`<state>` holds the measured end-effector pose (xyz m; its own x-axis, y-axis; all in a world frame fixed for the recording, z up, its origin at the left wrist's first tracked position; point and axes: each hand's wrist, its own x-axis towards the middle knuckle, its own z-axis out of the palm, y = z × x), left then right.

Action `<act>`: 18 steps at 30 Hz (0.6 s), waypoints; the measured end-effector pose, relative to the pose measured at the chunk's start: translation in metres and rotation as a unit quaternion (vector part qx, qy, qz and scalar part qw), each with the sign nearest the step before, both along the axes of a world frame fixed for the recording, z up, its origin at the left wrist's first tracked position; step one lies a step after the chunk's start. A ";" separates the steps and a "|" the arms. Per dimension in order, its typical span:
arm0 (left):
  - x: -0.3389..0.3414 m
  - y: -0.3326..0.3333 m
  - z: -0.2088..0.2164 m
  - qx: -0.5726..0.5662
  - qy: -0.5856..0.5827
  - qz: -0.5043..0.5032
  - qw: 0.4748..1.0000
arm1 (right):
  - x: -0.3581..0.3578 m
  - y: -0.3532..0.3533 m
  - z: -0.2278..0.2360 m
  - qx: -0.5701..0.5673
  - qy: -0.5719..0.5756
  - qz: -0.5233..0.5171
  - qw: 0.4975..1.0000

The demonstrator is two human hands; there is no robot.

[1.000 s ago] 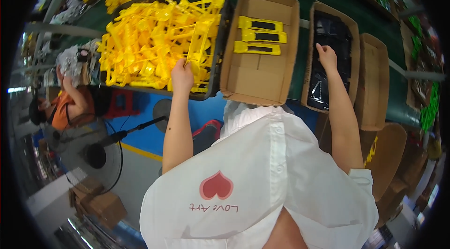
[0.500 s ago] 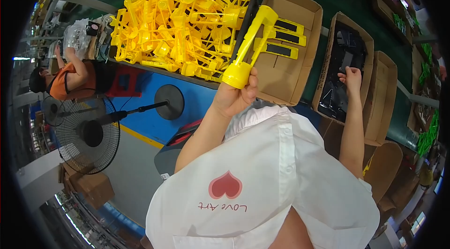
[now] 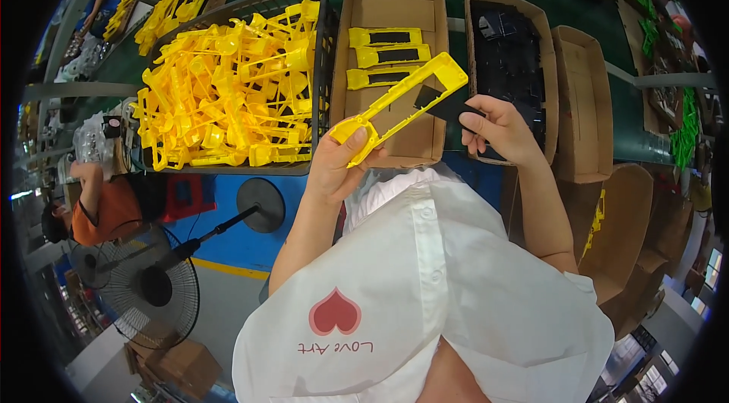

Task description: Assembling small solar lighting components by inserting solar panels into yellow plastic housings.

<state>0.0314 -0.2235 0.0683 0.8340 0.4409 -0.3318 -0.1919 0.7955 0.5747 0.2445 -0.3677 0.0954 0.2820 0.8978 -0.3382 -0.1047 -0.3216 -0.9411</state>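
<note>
My left hand (image 3: 338,164) is closed around the rounded end of a yellow plastic frame (image 3: 449,75), which slants up to the right with its long window facing up. Between the thumb and fingers of my right hand (image 3: 501,130) is a thin black rectangular plate (image 3: 448,108). The plate's far end lies at the frame's window; whether it touches the frame I cannot tell. Behind the frame, a shallow cardboard box (image 3: 433,12) holds several yellow frames with black plates in their windows. Right of it, another cardboard box (image 3: 552,61) is filled with black plates (image 3: 505,54).
A dark plastic crate (image 3: 322,46) heaped with yellow frames (image 3: 228,92) stands at the left. One more cardboard box (image 3: 585,107) sits at the far right. Beyond the table's left side are a standing fan (image 3: 156,285) and a person in orange (image 3: 110,209).
My right hand has come out of the box of black plates, holding one, and moved left to the yellow frame. My left hand has lowered and tilted the frame to the right.
</note>
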 end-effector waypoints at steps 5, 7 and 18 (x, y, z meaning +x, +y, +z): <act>-0.003 0.011 -0.008 -0.064 -0.085 0.040 0.993 | 0.001 0.000 -0.009 0.123 -0.017 -0.023 0.992; 0.002 0.006 -0.002 -0.058 -0.086 0.054 0.993 | -0.004 0.003 -0.016 0.096 0.149 -0.127 0.976; 0.032 -0.026 0.004 0.027 -0.008 0.094 0.995 | -0.057 0.043 -0.029 0.125 0.080 -0.203 0.968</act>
